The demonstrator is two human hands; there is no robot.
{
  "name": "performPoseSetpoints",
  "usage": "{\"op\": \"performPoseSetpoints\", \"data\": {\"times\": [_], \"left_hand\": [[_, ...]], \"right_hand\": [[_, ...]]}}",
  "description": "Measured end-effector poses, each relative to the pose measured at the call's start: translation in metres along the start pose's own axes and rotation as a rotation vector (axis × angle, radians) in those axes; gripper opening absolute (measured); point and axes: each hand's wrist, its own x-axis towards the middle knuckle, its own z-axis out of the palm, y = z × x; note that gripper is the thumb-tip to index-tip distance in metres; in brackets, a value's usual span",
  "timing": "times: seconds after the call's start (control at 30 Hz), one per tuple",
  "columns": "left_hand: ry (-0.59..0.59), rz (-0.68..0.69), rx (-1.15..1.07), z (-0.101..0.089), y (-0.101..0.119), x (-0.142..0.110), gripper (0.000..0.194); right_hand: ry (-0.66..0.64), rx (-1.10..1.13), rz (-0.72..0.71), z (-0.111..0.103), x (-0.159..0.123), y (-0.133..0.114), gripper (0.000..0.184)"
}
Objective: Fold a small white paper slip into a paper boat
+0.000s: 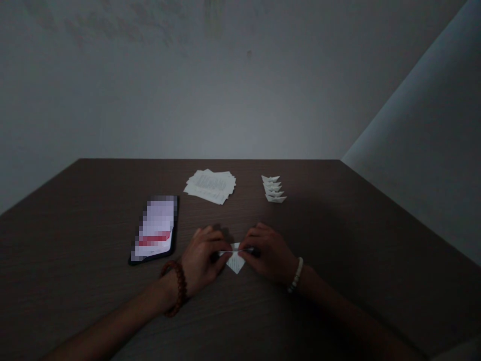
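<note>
A small folded piece of white paper [235, 259] lies on the dark wooden table [338, 240], its point toward me. My left hand [203, 258], with a brown bead bracelet at the wrist, pinches its left corner. My right hand [268, 253], wearing a white bead bracelet, pinches its right corner. Both hands have their fingers closed on the paper and rest on the tabletop.
A phone [156, 228] with a lit screen lies to the left of my hands. Further back sits a loose stack of white paper sheets [210, 186]. To its right, several folded paper boats [274, 189] stand in a row. Grey walls rise behind the table.
</note>
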Motion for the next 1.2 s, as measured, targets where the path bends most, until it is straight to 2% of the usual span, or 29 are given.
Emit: {"op": "performPoseSetpoints", "data": {"times": [0.17,0.6,0.73,1.2], "left_hand": [[-0.02,-0.014,0.04,0.0003,0.0007,0.0004,0.012],[-0.005,-0.062,-0.002,-0.0006,0.0022,0.0024,0.011],[-0.018,-0.084,-0.018,-0.0007,0.002,0.0024,0.011],[-0.028,-0.094,-0.074,0.0002,-0.0015,0.0048,0.013]], "right_hand": [[-0.01,-0.071,-0.033,0.0016,-0.0009,0.0016,0.005],[0.078,0.042,0.106,0.0086,0.0056,-0.0016,0.007],[0.09,0.024,0.105,0.009,0.0047,-0.0019,0.004],[0.066,-0.005,0.115,0.009,0.0047,-0.0009,0.005]]}}
